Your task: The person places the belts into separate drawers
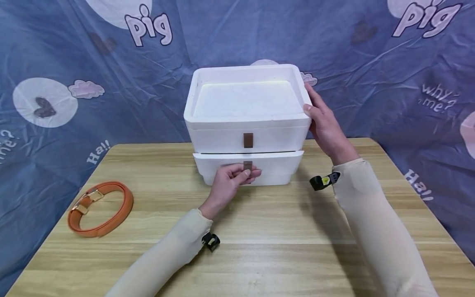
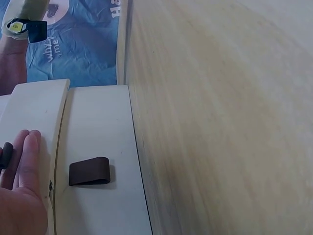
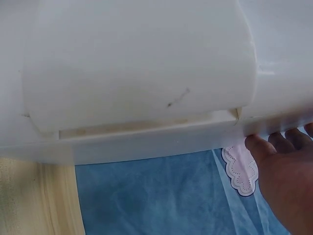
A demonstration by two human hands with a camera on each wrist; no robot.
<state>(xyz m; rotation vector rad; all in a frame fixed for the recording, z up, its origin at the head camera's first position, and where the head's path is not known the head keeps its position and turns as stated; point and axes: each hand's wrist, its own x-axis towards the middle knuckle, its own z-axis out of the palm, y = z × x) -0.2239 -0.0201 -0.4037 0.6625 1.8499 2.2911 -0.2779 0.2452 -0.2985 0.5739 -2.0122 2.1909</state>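
Observation:
A white drawer box (image 1: 248, 142) with a raised rim on top stands at the back of the table. Its middle drawer (image 1: 208, 163) juts out slightly, leaving a thin dark gap under the one above. My left hand (image 1: 231, 179) pinches this drawer's brown pull tab (image 1: 248, 165) between thumb and fingers. Below it, a lower drawer's brown tab (image 2: 89, 171) shows in the left wrist view. My right hand (image 1: 326, 126) holds the box's upper right side, thumb at the top rim and fingers along the side wall. In the right wrist view, its fingertips (image 3: 257, 143) meet the white surface.
An orange belt (image 1: 124, 206) with a gold buckle lies coiled at the table's left. A blue printed cloth (image 1: 237, 33) hangs behind the wooden table (image 1: 274, 247). The upper drawer has its own brown tab (image 1: 248, 140).

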